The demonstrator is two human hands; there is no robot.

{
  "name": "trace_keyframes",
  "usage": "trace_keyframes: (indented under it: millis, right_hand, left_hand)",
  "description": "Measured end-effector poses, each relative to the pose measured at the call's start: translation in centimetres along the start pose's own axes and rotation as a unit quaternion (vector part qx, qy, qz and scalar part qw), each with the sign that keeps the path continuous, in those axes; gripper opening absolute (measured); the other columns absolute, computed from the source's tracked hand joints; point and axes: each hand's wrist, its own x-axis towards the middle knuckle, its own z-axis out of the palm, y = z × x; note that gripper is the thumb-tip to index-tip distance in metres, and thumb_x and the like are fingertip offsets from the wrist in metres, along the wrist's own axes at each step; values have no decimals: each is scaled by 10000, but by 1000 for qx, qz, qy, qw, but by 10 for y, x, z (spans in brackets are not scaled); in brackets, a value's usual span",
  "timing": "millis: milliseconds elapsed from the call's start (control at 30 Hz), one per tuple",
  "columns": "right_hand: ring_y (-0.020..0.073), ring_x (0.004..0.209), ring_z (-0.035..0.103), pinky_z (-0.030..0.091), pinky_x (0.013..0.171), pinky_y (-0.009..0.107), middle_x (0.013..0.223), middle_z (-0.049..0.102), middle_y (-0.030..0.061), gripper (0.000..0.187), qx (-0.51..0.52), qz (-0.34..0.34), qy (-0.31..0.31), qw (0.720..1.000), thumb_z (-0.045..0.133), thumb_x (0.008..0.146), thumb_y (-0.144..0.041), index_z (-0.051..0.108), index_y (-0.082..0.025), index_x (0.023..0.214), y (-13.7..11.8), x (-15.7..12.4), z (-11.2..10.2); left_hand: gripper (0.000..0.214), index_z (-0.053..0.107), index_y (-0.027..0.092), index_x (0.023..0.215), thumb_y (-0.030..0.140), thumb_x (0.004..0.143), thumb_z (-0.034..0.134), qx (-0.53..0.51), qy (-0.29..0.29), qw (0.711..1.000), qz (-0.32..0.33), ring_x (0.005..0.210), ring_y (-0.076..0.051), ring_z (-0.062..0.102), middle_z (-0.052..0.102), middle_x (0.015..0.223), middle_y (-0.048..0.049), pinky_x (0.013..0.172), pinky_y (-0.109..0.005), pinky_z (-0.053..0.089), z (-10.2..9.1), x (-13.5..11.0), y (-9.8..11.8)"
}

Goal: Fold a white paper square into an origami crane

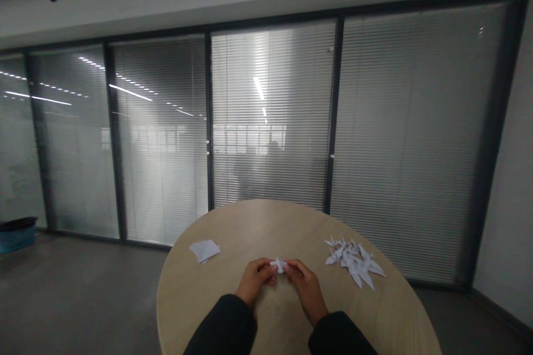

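Observation:
A small piece of folded white paper (pixel 278 265) is held just above the round table, between both hands. My left hand (pixel 257 279) pinches its left side with thumb and fingers. On the opposite side, my right hand (pixel 303 284) is closed on the paper's right edge. The paper has narrow points sticking out, but its exact folded shape is too small to make out. To the right lies a heap of white folded paper cranes (pixel 353 260) with pointed tips. A small stack of flat white paper sheets (pixel 205 250) rests left of my hands.
The round light-wood table (pixel 266 222) has its curved far edge close to glass partitions with blinds (pixel 270 94). A blue bin with a black liner (pixel 17 237) stands on the grey floor at far left. A white wall (pixel 508 222) rises at the right.

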Motion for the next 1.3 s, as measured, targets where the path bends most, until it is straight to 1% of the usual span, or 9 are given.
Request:
trace_keyframes:
  millis: [133, 200, 300, 400, 567, 733, 900, 1133, 1300]
  right_hand:
    - [202, 653, 598, 464, 614, 281, 685, 672, 33, 429, -1, 8, 6, 1000, 651, 658, -600, 664, -183, 758, -1, -1, 2]
    - [190, 628, 580, 450, 593, 272, 645, 647, 20, 418, -3, 10, 5, 1000, 653, 659, -592, 658, -182, 739, -2, -2, 2]
    - [179, 607, 565, 436, 571, 262, 616, 623, 12, 408, 4, 12, -2, 1000, 653, 662, -585, 644, -181, 717, -3, -2, 2]
    - [176, 607, 568, 441, 559, 261, 627, 622, 15, 412, 22, 18, -12, 1000, 654, 659, -590, 624, -182, 709, -2, -1, 3]
    - [202, 691, 604, 479, 549, 270, 702, 640, 31, 446, 65, 46, -54, 995, 655, 644, -620, 576, -191, 737, 3, -1, 5]
    - [200, 698, 614, 486, 521, 262, 717, 647, 32, 467, 83, 70, -78, 991, 653, 630, -639, 552, -194, 728, 7, 0, 7]
    - [195, 669, 620, 472, 483, 248, 690, 641, 24, 491, 90, 93, -83, 988, 662, 591, -657, 541, -194, 706, 11, 1, 8]
    - [157, 588, 579, 462, 461, 237, 620, 591, -7, 484, 123, 107, -90, 983, 661, 596, -649, 528, -190, 674, 12, 1, 9]
    - [162, 603, 571, 463, 454, 240, 673, 589, 0, 491, 108, 89, -59, 988, 617, 636, -670, 545, -197, 746, 11, 0, 8]
  left_hand:
    - [388, 697, 113, 709, 471, 569, 749, 63, 83, 993, 58, 638, -172, 556, 621, 716, -75, 529, -256, 435, -3, 2, -4]
    - [346, 685, 127, 706, 430, 559, 764, 58, 101, 990, 76, 663, -175, 564, 627, 719, -67, 561, -254, 438, -4, 1, -2]
    - [320, 653, 136, 694, 396, 554, 776, 31, 85, 993, 72, 591, -142, 539, 596, 618, -20, 556, -241, 415, -3, 1, 1]
    - [367, 615, 140, 678, 434, 536, 783, -7, 66, 997, 49, 516, -110, 495, 551, 551, 19, 520, -230, 387, -1, 2, 3]
    - [479, 574, 146, 651, 540, 479, 785, -41, 34, 999, 3, 459, -94, 474, 530, 502, 37, 487, -223, 372, 0, 2, 3]
    - [498, 564, 148, 659, 539, 459, 799, -53, 23, 998, -29, 453, -92, 487, 541, 506, 40, 482, -225, 394, 0, -1, 2]
    - [495, 579, 138, 654, 525, 449, 810, -53, 21, 998, -35, 455, -92, 496, 556, 502, 30, 503, -232, 412, 0, -3, 4]
    - [496, 572, 138, 612, 543, 440, 802, -56, 7, 998, -29, 418, -80, 454, 536, 468, 29, 461, -218, 354, 2, -4, 5]
    - [448, 546, 148, 611, 527, 513, 763, -93, 11, 994, -49, 397, -70, 433, 539, 464, 29, 432, -207, 306, 2, -2, -5]
